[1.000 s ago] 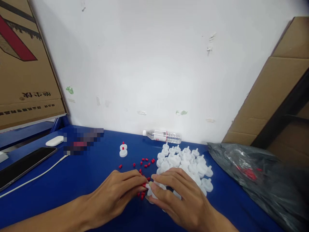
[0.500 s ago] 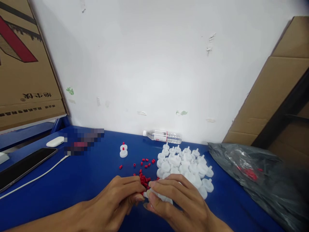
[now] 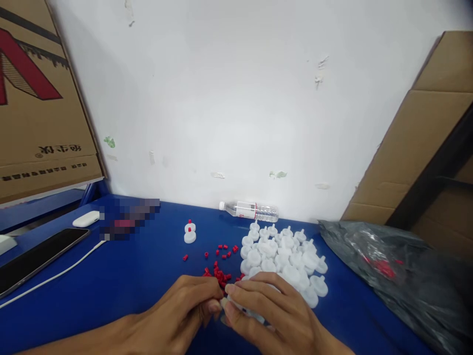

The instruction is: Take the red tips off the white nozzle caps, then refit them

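Note:
My left hand [image 3: 185, 308] and my right hand [image 3: 264, 315] meet at the near edge of the blue table [image 3: 121, 281], fingertips pinched together. The right fingers wrap a white disc-shaped plastic piece [image 3: 246, 309]. What the left fingertips pinch against it is hidden. Just beyond the hands lie scattered small red caps [image 3: 220, 268] and a heap of white disc pieces [image 3: 284, 256]. Two white pieces with red caps on top [image 3: 189, 232] stand apart to the left.
A clear water bottle [image 3: 249, 211] lies by the white wall. A black plastic bag [image 3: 399, 273] covers the right side. At left are a dark phone [image 3: 35, 259], a white cable [image 3: 51, 278], a white earbud case [image 3: 85, 219] and cardboard boxes [image 3: 40, 103].
Both hands drew slightly nearer to me, staying pinched together on the white piece. The view tilted a little, so the table things sit lower.

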The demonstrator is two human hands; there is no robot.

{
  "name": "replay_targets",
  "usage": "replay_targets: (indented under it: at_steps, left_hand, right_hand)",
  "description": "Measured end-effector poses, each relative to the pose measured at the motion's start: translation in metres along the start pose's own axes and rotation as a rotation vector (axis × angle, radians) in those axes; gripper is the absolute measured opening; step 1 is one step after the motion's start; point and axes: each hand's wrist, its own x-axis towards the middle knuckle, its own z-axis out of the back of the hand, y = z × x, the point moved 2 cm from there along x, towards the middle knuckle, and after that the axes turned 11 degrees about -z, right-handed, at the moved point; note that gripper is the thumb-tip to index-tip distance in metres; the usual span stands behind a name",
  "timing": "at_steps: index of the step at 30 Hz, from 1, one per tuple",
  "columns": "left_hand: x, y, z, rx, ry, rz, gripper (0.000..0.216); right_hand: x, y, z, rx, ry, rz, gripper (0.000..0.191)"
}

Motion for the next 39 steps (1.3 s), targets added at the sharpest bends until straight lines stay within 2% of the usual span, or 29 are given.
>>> replay_targets:
  at_steps: [5, 8, 10, 13, 17, 19, 23, 30, 39]
  left_hand:
    - [0.008, -0.006, 0.005, 0.034, -0.109, -0.097, 0.022]
    - [0.016, -0.012, 0.010, 0.004, -0.117, -0.130, 0.023]
    - [0.020, -0.013, 0.013, 0.010, -0.119, -0.127, 0.022]
    - [0.019, -0.004, 0.016, 0.107, -0.234, -0.096, 0.016]
    - [0.014, 0.022, 0.026, 0.279, -0.377, -0.028, 0.015]
    - [0.014, 0.038, 0.034, 0.345, -0.329, 0.073, 0.018]
    - [0.017, 0.066, 0.049, 0.515, -0.156, 0.269, 0.036]
    - [0.015, 0.097, 0.056, 0.589, -0.085, 0.332, 0.029]
    - [0.015, 0.095, 0.061, 0.620, -0.067, 0.314, 0.015]
  right_hand:
    - [-0.001, 0.000, -0.003, -0.019, -0.018, 0.008, 0.016]
    - [0.001, -0.001, 0.002, -0.056, -0.025, 0.015, 0.020]
    - [0.005, -0.002, 0.006, -0.101, 0.018, 0.036, 0.023]
    - [0.007, -0.008, 0.012, -0.174, 0.089, 0.060, 0.023]
    - [-0.001, -0.023, 0.013, -0.196, 0.105, 0.043, 0.020]
    - [-0.007, -0.032, 0.012, -0.193, 0.130, 0.009, 0.026]
    - [-0.014, -0.043, 0.013, -0.204, 0.178, -0.038, 0.032]
    - [-0.011, -0.040, 0.014, -0.182, 0.186, -0.033, 0.030]
    - [-0.012, -0.052, 0.021, -0.231, 0.151, -0.101, 0.029]
